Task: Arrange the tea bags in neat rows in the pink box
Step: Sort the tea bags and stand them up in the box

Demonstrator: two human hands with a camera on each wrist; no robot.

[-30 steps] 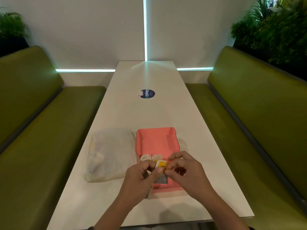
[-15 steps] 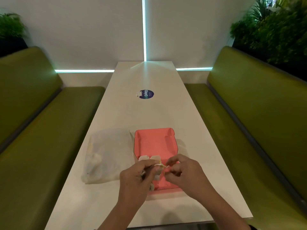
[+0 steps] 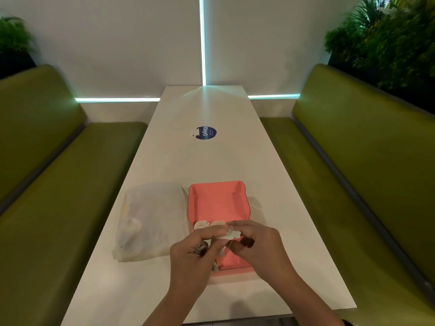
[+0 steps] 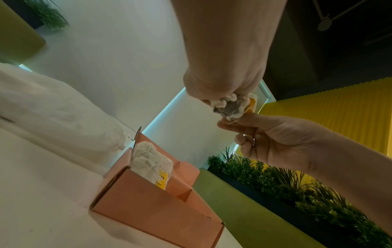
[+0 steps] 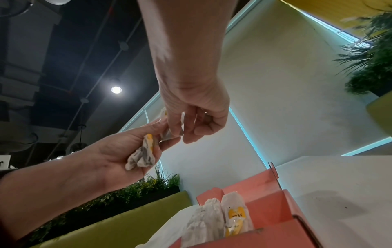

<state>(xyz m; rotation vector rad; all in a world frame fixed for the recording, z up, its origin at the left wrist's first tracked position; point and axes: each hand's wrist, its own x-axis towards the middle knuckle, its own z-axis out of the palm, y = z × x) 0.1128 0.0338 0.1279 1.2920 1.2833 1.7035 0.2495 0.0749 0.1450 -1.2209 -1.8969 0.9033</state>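
The open pink box [image 3: 217,203] sits on the white table, with two tea bags [image 3: 209,224] standing side by side against its left wall [image 5: 220,216]. My left hand [image 3: 213,235] hovers over the box's near end and grips a crumpled bunch of tea bags [image 5: 141,156] in its palm. Its fingertips also hold one white tea bag [image 3: 230,235]. My right hand [image 3: 237,240] pinches that same tea bag [image 5: 169,134] and its thin string from the other side. Both hands are above the box and do not touch it.
A translucent plastic bag [image 3: 150,217] lies directly left of the box. A round blue sticker [image 3: 205,133] marks the table's middle. Green benches [image 3: 367,184] run along both long sides, and the table's near edge is close below my wrists.
A yellow tag showed between my fingertips a second ago. Now a white tea bag and its string show there. Both hands have stayed together over the box's near end.
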